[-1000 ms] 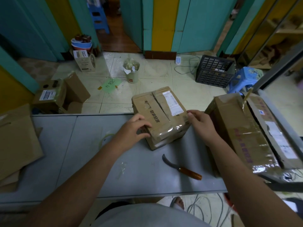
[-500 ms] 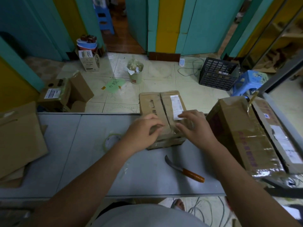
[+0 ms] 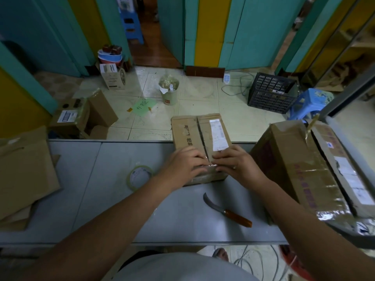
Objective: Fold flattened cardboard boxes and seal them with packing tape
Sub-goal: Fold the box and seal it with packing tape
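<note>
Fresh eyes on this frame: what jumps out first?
The left hand and right hand rest on the near top edge of the small cardboard box at the middle of the table, fingertips meeting at its shiny taped seam. A curved knife with an orange handle lies just in front of it, and a clear tape roll lies flat to its left. A bigger taped box stands at the right.

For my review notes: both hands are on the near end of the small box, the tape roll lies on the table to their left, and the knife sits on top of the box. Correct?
Not quite. The head view shows the knife lying on the table, on the person's side of the small box, not on it. The left hand, right hand and tape roll are as stated.
</note>
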Available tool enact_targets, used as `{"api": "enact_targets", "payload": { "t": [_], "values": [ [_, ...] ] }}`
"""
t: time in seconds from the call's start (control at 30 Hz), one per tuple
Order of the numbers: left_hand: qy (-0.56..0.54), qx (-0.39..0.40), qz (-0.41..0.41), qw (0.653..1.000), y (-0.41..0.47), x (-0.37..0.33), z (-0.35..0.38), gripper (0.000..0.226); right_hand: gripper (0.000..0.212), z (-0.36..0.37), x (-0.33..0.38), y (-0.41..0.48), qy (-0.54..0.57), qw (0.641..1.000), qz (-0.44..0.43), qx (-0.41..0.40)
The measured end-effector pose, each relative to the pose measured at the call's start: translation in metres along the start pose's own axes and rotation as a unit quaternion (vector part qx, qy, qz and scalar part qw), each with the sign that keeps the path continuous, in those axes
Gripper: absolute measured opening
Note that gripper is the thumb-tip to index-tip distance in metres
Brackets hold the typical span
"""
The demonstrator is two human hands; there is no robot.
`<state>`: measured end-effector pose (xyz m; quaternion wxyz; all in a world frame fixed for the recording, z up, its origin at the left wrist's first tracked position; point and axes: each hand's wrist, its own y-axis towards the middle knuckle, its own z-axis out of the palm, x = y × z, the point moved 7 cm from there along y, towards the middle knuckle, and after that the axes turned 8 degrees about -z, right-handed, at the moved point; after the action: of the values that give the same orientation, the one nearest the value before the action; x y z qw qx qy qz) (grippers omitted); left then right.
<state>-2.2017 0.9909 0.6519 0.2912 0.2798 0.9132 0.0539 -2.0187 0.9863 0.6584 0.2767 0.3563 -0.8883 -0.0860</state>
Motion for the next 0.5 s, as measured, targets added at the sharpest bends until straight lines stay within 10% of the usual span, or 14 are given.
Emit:
{"api": "enact_targets", "payload": {
  "t": [0.5],
  "values": [
    [0.003,-0.016,0.078,0.997,-0.018,0.004,0.002,0.038,0.037,0.010,-0.020,-0.017,0.037,0.999,0.007,-0.004]
  ]
}}
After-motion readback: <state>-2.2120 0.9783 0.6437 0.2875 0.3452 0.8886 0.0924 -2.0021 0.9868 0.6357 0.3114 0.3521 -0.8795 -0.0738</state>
